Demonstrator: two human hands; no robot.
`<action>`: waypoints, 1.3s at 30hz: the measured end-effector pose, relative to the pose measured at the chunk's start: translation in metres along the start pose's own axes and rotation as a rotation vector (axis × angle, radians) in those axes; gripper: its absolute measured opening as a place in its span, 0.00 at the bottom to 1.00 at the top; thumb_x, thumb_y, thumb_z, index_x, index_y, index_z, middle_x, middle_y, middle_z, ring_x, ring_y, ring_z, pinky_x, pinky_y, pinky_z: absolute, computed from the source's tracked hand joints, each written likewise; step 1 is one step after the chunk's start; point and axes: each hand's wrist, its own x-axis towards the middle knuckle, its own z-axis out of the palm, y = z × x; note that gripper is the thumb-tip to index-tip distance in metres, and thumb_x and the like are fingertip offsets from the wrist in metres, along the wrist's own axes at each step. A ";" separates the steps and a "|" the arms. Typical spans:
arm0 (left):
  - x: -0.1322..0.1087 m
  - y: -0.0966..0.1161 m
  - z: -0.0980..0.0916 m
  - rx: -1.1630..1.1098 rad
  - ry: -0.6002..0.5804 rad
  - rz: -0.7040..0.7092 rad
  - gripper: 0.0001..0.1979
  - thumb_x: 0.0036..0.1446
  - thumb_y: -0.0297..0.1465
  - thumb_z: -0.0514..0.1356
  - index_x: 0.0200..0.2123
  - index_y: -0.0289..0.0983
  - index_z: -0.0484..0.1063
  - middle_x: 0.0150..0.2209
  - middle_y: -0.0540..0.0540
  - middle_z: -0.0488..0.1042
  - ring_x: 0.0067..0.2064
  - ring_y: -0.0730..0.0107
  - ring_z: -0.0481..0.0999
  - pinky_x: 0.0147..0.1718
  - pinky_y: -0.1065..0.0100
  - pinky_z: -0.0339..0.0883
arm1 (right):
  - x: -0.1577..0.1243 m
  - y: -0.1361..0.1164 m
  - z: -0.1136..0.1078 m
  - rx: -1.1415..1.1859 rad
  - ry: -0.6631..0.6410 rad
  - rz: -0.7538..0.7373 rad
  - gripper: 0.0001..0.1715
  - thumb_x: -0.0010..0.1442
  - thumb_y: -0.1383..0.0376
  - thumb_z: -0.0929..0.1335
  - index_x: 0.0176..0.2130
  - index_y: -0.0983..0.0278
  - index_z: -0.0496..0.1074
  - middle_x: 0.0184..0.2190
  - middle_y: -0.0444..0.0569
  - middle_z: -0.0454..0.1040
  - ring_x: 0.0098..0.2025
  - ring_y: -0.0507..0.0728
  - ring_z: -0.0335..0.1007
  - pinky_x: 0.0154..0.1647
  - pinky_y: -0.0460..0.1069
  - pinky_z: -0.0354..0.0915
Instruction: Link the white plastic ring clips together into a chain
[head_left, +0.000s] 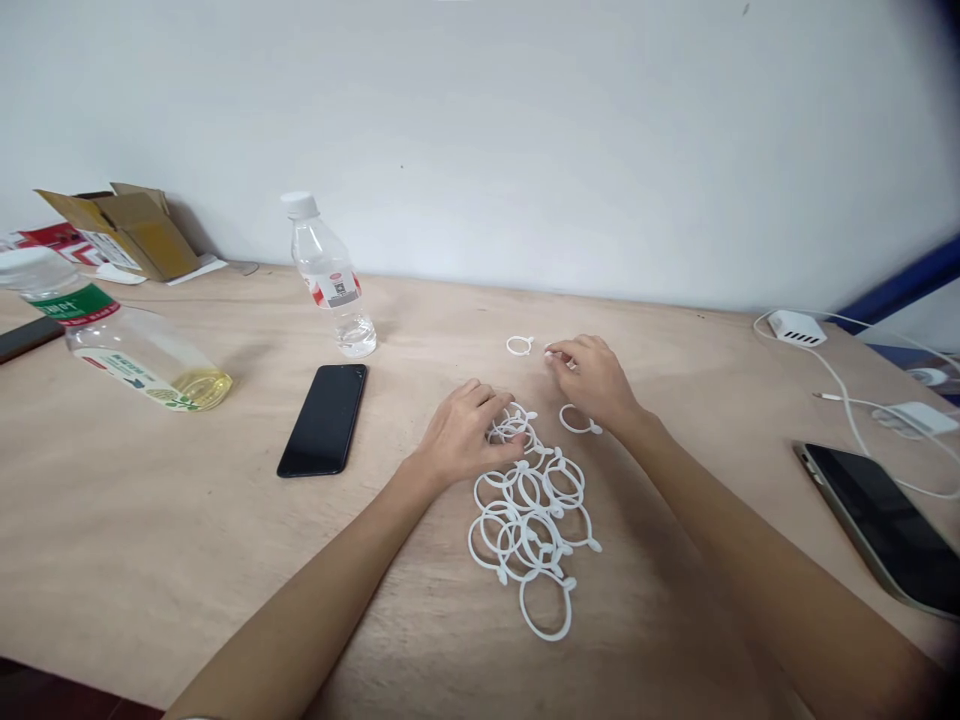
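Note:
A heap of thin white plastic rings (541, 514), each with a small tab, lies overlapping on the wooden table. My left hand (469, 437) rests at the far left edge of the heap, its thumb and forefinger apart around a few rings and touching them. Beyond the heap, my right hand (596, 380) pinches a white ring (550, 349) between thumb and fingertips; most of that ring is hidden. One loose ring (519, 352) lies flat to the left of my right fingers. Another loose ring (577, 430) sits just under my right hand.
Left of the hands are a black phone (322, 420), a clear water bottle (330, 275) and a large bottle with yellow liquid (127, 340). A cardboard box (150, 235) stands by the wall. On the right are another phone (885, 520), a white charger (796, 328) and cables.

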 end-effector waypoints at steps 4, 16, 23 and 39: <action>-0.001 0.002 0.000 -0.020 -0.031 -0.016 0.19 0.54 0.39 0.61 0.47 0.35 0.75 0.40 0.40 0.74 0.42 0.59 0.70 0.44 0.58 0.67 | -0.011 -0.009 -0.006 0.534 0.238 0.229 0.13 0.54 0.60 0.70 0.37 0.64 0.78 0.37 0.52 0.77 0.37 0.57 0.69 0.41 0.53 0.64; 0.001 0.004 -0.005 -0.091 0.014 0.048 0.17 0.63 0.43 0.52 0.34 0.36 0.71 0.30 0.45 0.73 0.34 0.64 0.68 0.37 0.61 0.64 | -0.055 -0.064 -0.024 1.462 -0.335 0.511 0.13 0.49 0.57 0.76 0.33 0.62 0.79 0.25 0.43 0.71 0.29 0.51 0.64 0.33 0.50 0.62; 0.001 0.006 -0.005 -0.132 0.167 0.115 0.10 0.64 0.32 0.53 0.30 0.37 0.67 0.26 0.47 0.70 0.30 0.68 0.65 0.32 0.65 0.62 | -0.053 -0.059 -0.020 1.241 -0.190 0.433 0.12 0.51 0.55 0.74 0.26 0.61 0.79 0.29 0.46 0.75 0.38 0.54 0.68 0.38 0.48 0.61; 0.000 -0.001 0.004 0.162 0.306 0.063 0.14 0.59 0.24 0.53 0.22 0.40 0.56 0.22 0.49 0.64 0.28 0.67 0.61 0.30 0.64 0.58 | -0.057 -0.080 -0.034 0.557 -0.298 0.510 0.33 0.59 0.44 0.61 0.17 0.64 0.65 0.14 0.44 0.64 0.19 0.51 0.59 0.24 0.48 0.54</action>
